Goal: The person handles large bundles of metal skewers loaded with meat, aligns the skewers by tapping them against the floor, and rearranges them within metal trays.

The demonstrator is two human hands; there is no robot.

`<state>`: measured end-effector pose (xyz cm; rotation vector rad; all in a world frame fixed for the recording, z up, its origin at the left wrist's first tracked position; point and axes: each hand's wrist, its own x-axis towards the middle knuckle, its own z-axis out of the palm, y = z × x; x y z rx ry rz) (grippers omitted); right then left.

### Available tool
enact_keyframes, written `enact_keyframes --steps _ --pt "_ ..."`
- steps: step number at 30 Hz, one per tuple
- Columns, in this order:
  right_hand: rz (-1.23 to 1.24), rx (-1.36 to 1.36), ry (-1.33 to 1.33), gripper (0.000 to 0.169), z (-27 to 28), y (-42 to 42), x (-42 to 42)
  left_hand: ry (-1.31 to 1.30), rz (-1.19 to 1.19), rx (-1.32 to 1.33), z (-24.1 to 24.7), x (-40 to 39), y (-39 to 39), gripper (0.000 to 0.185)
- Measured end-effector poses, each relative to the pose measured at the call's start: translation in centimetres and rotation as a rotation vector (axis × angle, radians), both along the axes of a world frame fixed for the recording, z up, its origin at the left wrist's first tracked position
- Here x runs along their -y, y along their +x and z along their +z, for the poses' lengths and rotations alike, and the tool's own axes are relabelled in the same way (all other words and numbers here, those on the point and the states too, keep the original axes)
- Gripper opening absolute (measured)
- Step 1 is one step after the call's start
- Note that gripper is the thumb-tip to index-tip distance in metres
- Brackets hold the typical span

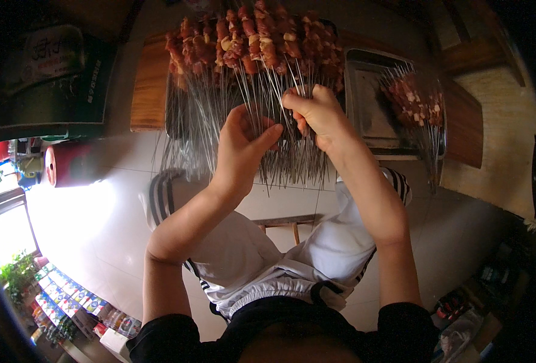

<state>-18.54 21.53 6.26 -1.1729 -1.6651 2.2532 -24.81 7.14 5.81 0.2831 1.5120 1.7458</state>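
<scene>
A thick pile of raw meat skewers [263,38] lies before me, meat ends away and bare metal shafts [199,122] towards me. The shafts overhang the near side of a dark tray [171,129] mostly hidden under them. My right hand [315,109] has its thumb and bent fingers closed on some shafts just below the meat. Lower and to its left, my left hand [249,145] curls around several shafts, which pass between its thumb and fingers. The exact number of skewers in each hand cannot be made out.
Right of the pile is a metal tray [377,140] with a smaller bunch of meat skewers [413,100] at its right side. Wooden boards [147,86] show beside the trays. A red cylindrical container [75,163] stands left, near stacked packages [68,295]. Between my legs is a stool edge [290,221].
</scene>
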Motion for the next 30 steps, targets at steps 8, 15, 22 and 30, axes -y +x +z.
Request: enact_keyframes --steps 8,15,22,30 --pt "0.014 -0.022 0.098 0.013 0.1 0.5 -0.3 0.043 0.016 0.079 0.0 0.4 -0.1 0.047" --pt "-0.001 -0.101 0.072 0.015 -0.3 1.1 -0.8 0.076 -0.031 0.11 -0.1 0.9 -0.5 0.05" --pt "0.036 -0.137 -0.11 0.012 0.0 1.4 -1.0 0.073 -0.007 0.125 -0.1 0.9 -0.4 0.05" --pt "0.043 -0.216 -0.33 0.01 0.4 1.6 -1.5 0.074 -0.011 0.114 -0.1 0.9 -0.3 0.051"
